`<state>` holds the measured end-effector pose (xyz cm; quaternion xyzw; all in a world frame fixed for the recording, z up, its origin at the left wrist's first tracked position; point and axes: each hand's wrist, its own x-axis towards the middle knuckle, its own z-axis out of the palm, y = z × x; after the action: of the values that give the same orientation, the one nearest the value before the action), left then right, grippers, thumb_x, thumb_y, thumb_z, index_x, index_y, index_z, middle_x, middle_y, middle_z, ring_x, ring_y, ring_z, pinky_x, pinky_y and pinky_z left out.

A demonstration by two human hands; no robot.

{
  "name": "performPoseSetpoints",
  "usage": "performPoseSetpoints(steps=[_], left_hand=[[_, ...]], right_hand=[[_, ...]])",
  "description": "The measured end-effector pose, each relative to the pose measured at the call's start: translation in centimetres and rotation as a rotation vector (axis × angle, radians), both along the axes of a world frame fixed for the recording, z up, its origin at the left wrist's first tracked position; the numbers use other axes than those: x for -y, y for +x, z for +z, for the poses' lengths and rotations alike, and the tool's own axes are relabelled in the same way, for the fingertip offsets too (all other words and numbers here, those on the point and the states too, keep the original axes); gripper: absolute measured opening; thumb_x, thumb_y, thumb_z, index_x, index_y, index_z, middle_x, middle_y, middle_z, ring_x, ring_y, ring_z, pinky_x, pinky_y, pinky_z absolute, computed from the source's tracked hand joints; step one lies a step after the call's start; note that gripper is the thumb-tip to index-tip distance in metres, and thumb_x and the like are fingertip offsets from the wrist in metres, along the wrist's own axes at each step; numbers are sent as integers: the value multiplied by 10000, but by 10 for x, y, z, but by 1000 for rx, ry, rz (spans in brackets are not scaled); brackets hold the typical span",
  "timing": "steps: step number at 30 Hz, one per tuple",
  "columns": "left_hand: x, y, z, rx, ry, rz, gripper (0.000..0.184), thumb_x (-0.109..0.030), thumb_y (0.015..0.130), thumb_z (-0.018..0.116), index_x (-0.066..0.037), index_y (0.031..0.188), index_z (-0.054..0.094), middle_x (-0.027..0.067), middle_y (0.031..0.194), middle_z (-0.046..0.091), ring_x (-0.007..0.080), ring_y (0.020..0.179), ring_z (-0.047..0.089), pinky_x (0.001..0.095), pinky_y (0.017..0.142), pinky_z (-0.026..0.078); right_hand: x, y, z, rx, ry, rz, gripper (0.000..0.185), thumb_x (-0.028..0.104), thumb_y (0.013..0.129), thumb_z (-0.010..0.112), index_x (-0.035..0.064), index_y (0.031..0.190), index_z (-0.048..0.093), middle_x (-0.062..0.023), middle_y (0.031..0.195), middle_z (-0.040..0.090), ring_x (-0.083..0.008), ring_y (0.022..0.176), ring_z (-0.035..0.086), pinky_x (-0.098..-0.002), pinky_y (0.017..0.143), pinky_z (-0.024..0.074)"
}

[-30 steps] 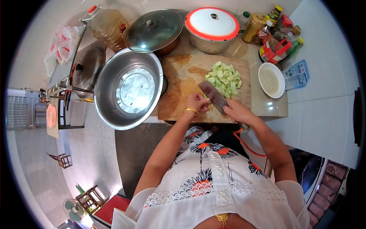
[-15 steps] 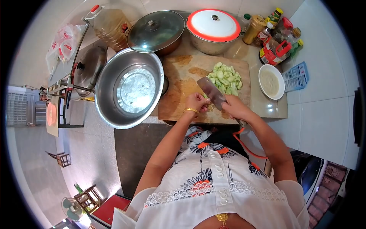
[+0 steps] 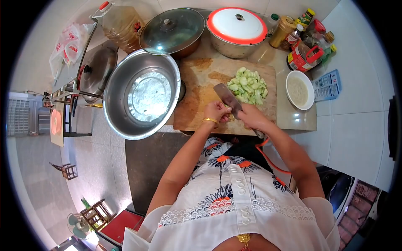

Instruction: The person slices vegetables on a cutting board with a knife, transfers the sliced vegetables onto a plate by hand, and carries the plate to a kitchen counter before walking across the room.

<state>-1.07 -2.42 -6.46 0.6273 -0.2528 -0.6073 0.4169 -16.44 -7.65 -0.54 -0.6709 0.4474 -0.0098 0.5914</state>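
Your R hand [image 3: 252, 117] is closed round the cleaver [image 3: 226, 98] at the handle end, blade angled up-left over the cutting board [image 3: 196, 100]. Your L hand [image 3: 216, 111] has fingers bunched narrow, tips pinching a small green pc. [image 3: 227, 107] right beside the blade; most of it hidden, can't tell if blade touches. Cut-veg pile [image 3: 248, 86] lies on bd. just beyond your R fingers, apart from both hands.

Vs. 1 s ago: your R hand + cleaver shifted L, nearer your L hand; blade's far corner now further L of the pile. L hand approx. same spot; pile looks unchanged.

Count: 1 cleaver, 1 bd., 1 pile (pcs. overlap, can't count). Also 1 steel basin [image 3: 119, 93] L of bd., 1 glass-lidded pot [image 3: 184, 31] + 1 white-lidded pot [image 3: 236, 27] behind, 1 white bowl [image 3: 311, 93] at R.
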Motion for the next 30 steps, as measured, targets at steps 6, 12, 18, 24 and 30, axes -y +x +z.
performPoseSetpoints(steps=[6,12,18,24,30], left_hand=[[0,0,3,6,-11,-16,225,-127,709,647,-31,642,455,76,545,552,127,415,540,211,356,432],[0,-1,3,25,3,0,232,-136,702,656,-31,643,458,75,544,551,132,413,541,216,346,427],[0,-1,1,5,8,20,234,-133,695,661,-35,636,458,75,541,550,135,410,539,218,342,424],[0,-1,6,1,20,29,225,-120,688,664,-35,638,463,75,543,551,132,411,539,217,342,423],[-1,-2,4,-3,33,33,216,-111,687,663,-29,636,470,77,546,554,129,412,536,215,346,424]], right_hand=[[4,11,1,-56,-184,10,161,118,718,420,-38,724,457,-146,520,498,-216,376,483,-315,359,379],[4,-14,16,109,39,-73,152,114,730,417,-34,721,455,-90,507,485,-144,342,442,-275,325,357],[4,-25,11,133,157,-75,118,90,733,405,-16,691,434,-50,509,445,-109,328,411,-253,298,329],[4,-26,21,134,231,-84,100,63,732,393,-14,675,422,-45,500,426,-104,325,400,-243,291,325],[6,-23,16,87,220,-63,99,65,725,400,-14,671,423,-46,504,432,-103,334,407,-246,294,330]])
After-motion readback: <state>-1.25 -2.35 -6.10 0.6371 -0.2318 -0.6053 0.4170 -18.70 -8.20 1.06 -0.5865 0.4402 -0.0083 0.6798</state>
